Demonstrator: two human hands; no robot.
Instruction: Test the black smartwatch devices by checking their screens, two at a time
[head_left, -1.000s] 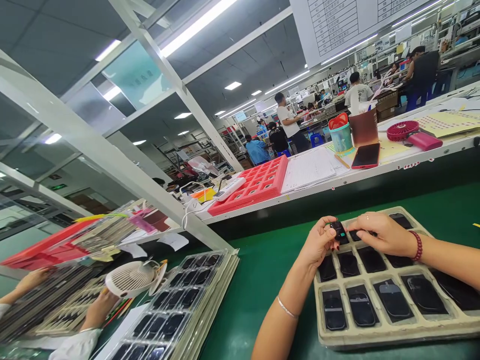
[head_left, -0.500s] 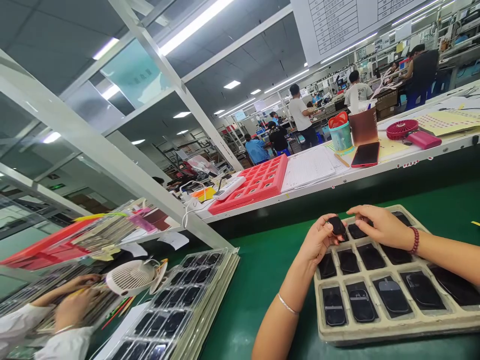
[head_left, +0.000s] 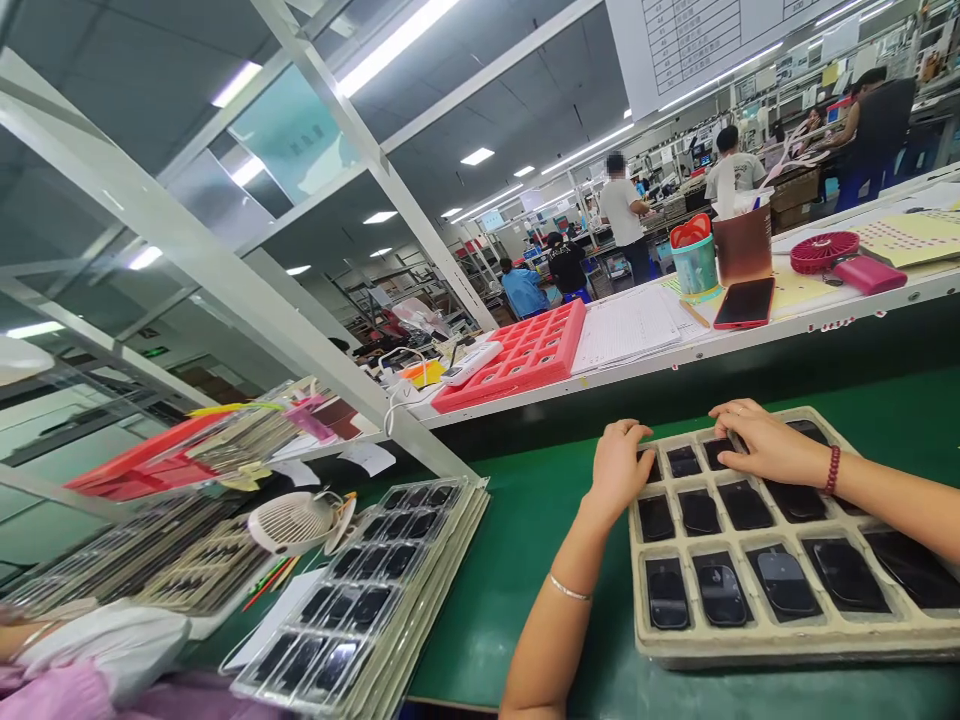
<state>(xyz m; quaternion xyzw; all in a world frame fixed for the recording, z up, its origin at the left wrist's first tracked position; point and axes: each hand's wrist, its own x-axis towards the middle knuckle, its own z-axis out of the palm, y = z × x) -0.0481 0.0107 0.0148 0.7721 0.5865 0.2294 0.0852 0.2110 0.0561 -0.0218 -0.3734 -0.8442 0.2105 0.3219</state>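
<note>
A beige moulded tray (head_left: 705, 655) holds several black rounded-rectangular devices, such as the glossy black device (head_left: 720, 590) in the front row. My left hand (head_left: 619, 460) rests at the tray's far left corner, thumb and fingers apart over the corner compartment. The piece in that compartment is mostly hidden by the hand. My right hand (head_left: 772, 448) reaches across the back row, thumb and fingers closed round the edge of a black device (head_left: 739, 442) that is partly covered by them. Between the hands, another black device (head_left: 684, 461) lies in its compartment.
Left of me stands a stack of trays (head_left: 442, 560) with black pieces under clear plastic. Beyond it are a white fan (head_left: 289, 522) and a co-worker's sleeve (head_left: 112, 640). A shelf along the back carries a red foam tray (head_left: 525, 350), papers (head_left: 626, 330) and a phone (head_left: 745, 303).
My left hand has let go of the black device it held up and moved left to the tray's corner. My right fingers have closed in. The co-worker's hands have left view at the left.
</note>
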